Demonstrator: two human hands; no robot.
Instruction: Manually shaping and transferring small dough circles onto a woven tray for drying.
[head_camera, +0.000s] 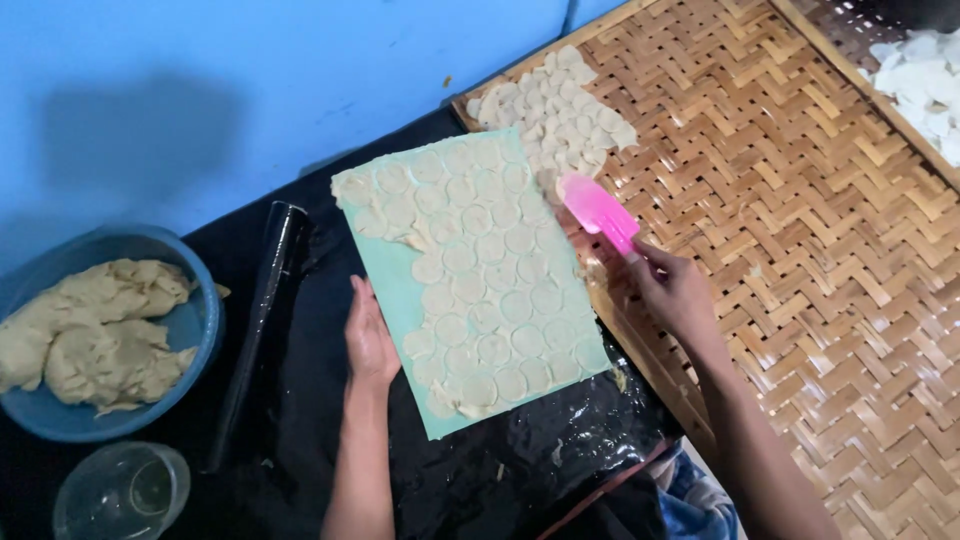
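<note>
The left hand (370, 340) gripped the left edge of a pale green board (400, 290) covered with cut dough rounds (490, 300), over the black tabletop (310, 420). The right hand (675, 290) clenched a pink spatula (598, 212) at the board's far corner, beside the woven bamboo tray (800, 230).

Blue bowl (205, 320) of dough (85, 330), glass (120, 492)

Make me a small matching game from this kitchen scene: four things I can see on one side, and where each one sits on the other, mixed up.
Things:
1. pink spatula
2. lump of dough
3. cut dough rounds
4. rolling pin

Places:
A. in the blue bowl
B. on the pale green board
C. in the right hand
D. on the black table, left of the left hand

Pairs: 1-C, 2-A, 3-B, 4-D
</note>
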